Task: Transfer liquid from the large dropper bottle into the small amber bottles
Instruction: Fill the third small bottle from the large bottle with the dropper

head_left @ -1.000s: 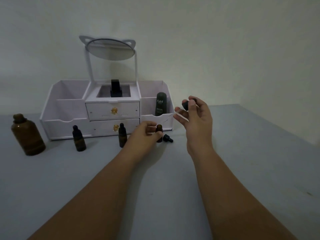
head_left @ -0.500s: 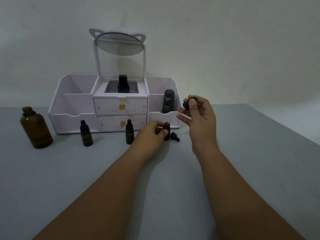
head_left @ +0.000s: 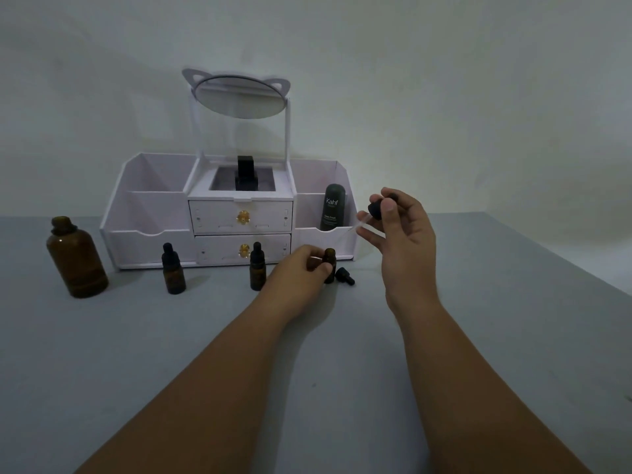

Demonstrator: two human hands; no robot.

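The large amber bottle (head_left: 77, 260) stands uncapped at the far left of the grey table (head_left: 136, 354). My left hand (head_left: 301, 271) grips an open small amber bottle (head_left: 330, 260) standing on the table. My right hand (head_left: 402, 234) pinches the black bulb of the large dropper (head_left: 371, 215); its glass tube slants down-left, its tip above and right of the open bottle. A small black dropper cap (head_left: 344, 276) lies beside that bottle. Two capped small amber bottles (head_left: 173, 270) (head_left: 257, 268) stand to the left.
A white organiser (head_left: 154, 213) with two drawers and a round mirror (head_left: 239, 99) stands at the back. It holds a dark Kahf bottle (head_left: 332, 208) and a black item (head_left: 245, 174). A wall rises behind; the table's right edge slants at the far right.
The view has shifted, so everything sits further right in frame. My right hand with the dropper has lowered slightly toward the open bottle. My left hand keeps its grip.
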